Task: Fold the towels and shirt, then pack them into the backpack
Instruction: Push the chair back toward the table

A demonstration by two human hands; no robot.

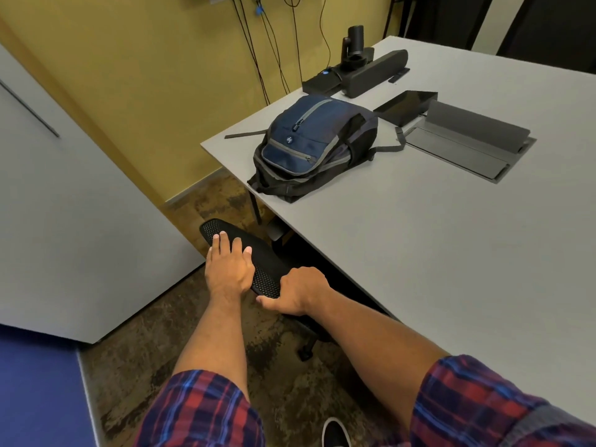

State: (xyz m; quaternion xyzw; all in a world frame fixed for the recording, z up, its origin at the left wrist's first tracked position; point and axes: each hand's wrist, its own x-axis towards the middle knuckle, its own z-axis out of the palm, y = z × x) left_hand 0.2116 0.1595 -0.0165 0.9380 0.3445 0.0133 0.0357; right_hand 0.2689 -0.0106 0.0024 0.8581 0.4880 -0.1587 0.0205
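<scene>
So rn both my hands are on the top edge of a black mesh chair back (pixel 245 253) that's tucked in at the table, nothing to do w/ laundry yet tbh. Going left to right: my left hand (pixel 227 269) lies flat on the mesh, fingers straight, not gripping anything, just resting/pressing. My right hand (pixel 298 290) is just beside it at the near end of the chair back, fingers curled over the edge and thumb out along the side, so that one's actually grabbing the chair.

Further right and up, the backpack (pixel 309 143) is lying on the grey table (pixel 419 253) near its left corner, navy w/ grey trim. Front zips look closed; can't tell abt the main compartment from here. Past it there's some AV gear, a camera (pixel 354 43) and a speaker bar (pixel 374 74), plus a dark tablet (pixel 406 106).

Progress-wise: basically zero imo. No towels or shirt anywhere in view, nothing folded, nothing packed. My guess is I'm shifting the chair to get at the table. Everything's left: find the stuff, fold, open the bag, pack.
</scene>
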